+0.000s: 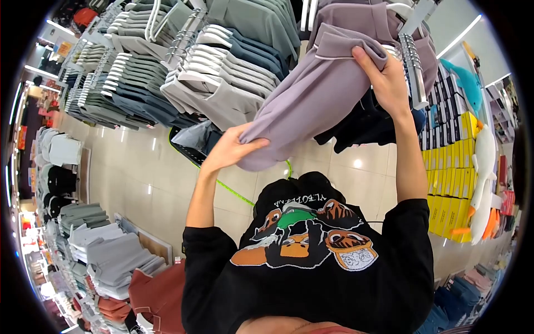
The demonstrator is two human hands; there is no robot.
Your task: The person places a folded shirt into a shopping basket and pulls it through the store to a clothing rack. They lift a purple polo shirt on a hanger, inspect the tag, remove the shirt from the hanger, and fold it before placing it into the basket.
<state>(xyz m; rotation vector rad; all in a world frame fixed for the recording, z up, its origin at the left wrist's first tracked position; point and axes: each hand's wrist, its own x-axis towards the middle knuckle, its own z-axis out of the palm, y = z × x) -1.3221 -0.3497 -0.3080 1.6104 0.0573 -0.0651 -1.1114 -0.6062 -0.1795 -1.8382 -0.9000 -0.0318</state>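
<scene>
A mauve garment [317,94] hangs from a rack at the upper middle, on a white hanger [411,14]. My left hand [231,147] grips its lower hem, pulling the cloth out toward me. My right hand [384,78] holds the upper part of the same garment near the collar, thumb over the fold. A dark garment [367,125] hangs just behind it.
Rows of grey and dark shirts on white hangers [222,67] fill the rack to the left. Folded clothes [111,256] sit on shelves at lower left. Yellow boxes [450,183] line shelves at right. A black basket with green trim [192,142] stands on the tiled floor.
</scene>
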